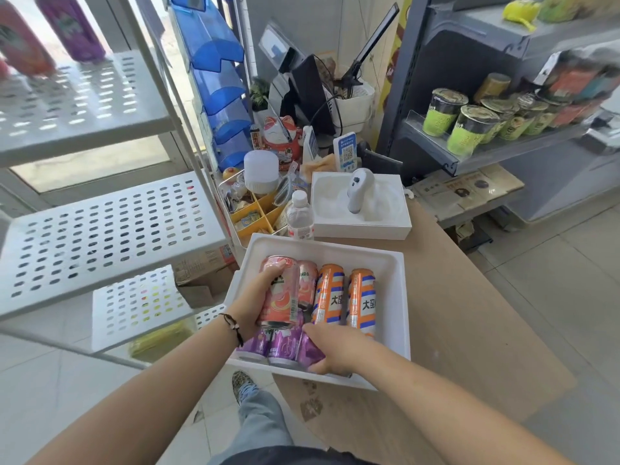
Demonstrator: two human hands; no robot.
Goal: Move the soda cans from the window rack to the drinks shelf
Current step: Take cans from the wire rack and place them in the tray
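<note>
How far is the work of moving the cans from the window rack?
Done: several cans lie in the white foam box on the counter: two orange cans, purple cans and a pink can. In hand: the left hand grips another pink can over the box; the right hand grips a purple can. Left: two cans stand on the rack's top shelf. No can visibly on a drinks shelf.
</note>
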